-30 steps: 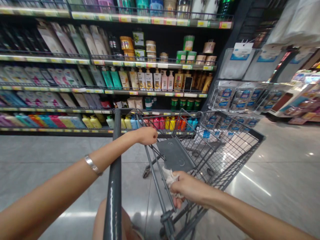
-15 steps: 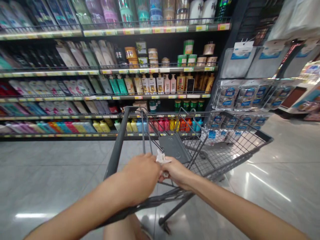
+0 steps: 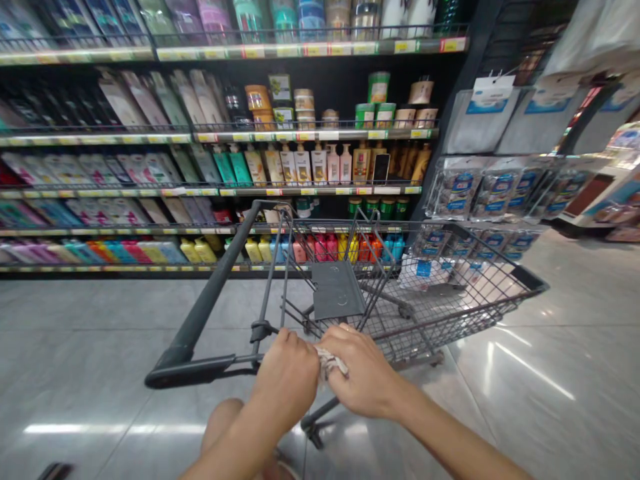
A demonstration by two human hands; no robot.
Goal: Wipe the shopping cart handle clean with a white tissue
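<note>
A crumpled whitish cloth or tissue shows between my two fists. My left hand is closed at its left end, knuckles up. From the other side, my right hand wraps round it with the thumb lying along it. Both hands are over the near side of a grey shopping cart; whether they touch its side rail is hidden behind them. The cart's handle bar stands to the left of my hands, with nobody's hand on it.
Shelves of bottles and jars run along the far side. Packaged goods hang on hooks at the right. Grey tile floor surrounds the cart. My bent knee is below my left hand.
Both hands have come lower and nearer to me, and the left no longer lies across the handle end. The whitish cloth is now squeezed between the fists. The handle appears farther left.
</note>
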